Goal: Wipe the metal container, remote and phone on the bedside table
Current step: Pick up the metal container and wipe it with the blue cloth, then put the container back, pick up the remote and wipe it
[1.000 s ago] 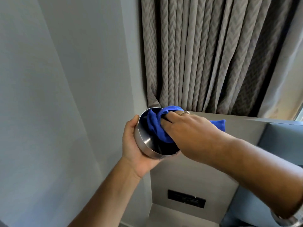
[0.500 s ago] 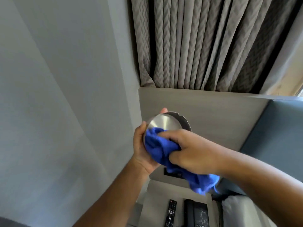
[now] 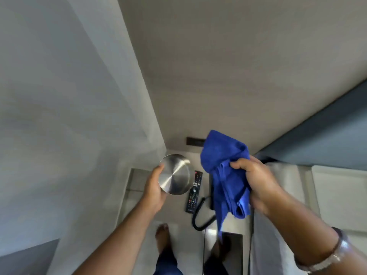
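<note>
My left hand (image 3: pixel 154 188) holds the round metal container (image 3: pixel 174 174) by its edge, its shiny flat base turned towards me, above the left part of the bedside table (image 3: pixel 137 180). My right hand (image 3: pixel 256 180) grips a bunched blue cloth (image 3: pixel 226 175), which hangs apart from the container, to its right. A black remote (image 3: pixel 194 192) lies flat on the table between them. The black phone (image 3: pixel 212 192) is mostly hidden behind the cloth; its coiled cord (image 3: pixel 199 217) loops out below.
A grey wall (image 3: pixel 69 116) rises on the left and a beige panel with a dark socket strip (image 3: pixel 195 141) stands behind the table. The white bed (image 3: pixel 327 195) and blue headboard (image 3: pixel 317 139) lie to the right. My bare foot (image 3: pixel 162 239) shows on the floor below.
The view has tilted down from the curtain to the table. My right hand has pulled the cloth off the container and away to the right; the left hand has lowered the container towards the table.
</note>
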